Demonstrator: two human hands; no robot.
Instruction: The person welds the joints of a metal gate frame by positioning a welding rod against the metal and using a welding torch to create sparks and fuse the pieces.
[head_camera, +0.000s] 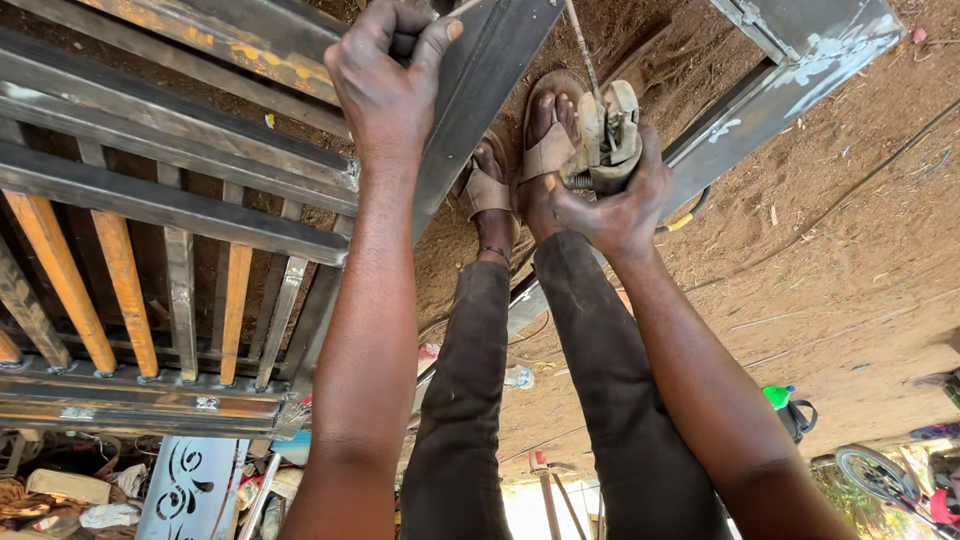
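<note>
Dark trousers and sandalled feet (520, 165) lie below us on red dirt. Our left hand (390, 85) is clenched on the edge of a grey steel bar (470, 100) of a welded gate frame (180, 200): stiff, heavy, likely sharp-edged. Our right hand (615, 205) grips what seems to be an electrode holder (610, 135), best held by its handle

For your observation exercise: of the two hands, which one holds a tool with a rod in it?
The right hand: it grips an electrode holder clamping a thin rod. The left hand only grasps the grey metal bar.
</note>
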